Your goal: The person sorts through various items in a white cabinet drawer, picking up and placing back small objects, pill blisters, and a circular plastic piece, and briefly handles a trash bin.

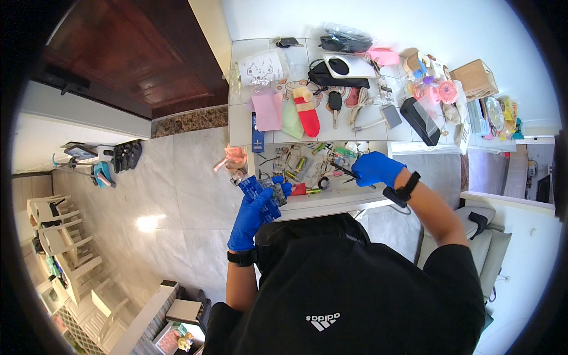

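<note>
My left hand (257,208), in a blue glove, holds several blue and clear packets (254,190) over the front left corner of an open white drawer (337,199). My right hand (376,169), also gloved in blue, grips thin dark stick-like items (344,170) at the drawer's right side; their exact kind is unclear. Inside the drawer lie batteries (301,163), a black coiled hair tie (323,182), a red packet (298,189), a green item (345,152) and many small loose things.
On the tiled tabletop above the drawer are a red sock (307,116), a car key (334,103), a white cable (361,104), a black case (419,122), a pink fan (447,92) and a cardboard box (475,80). A peach-coloured item (234,157) is left of the drawer.
</note>
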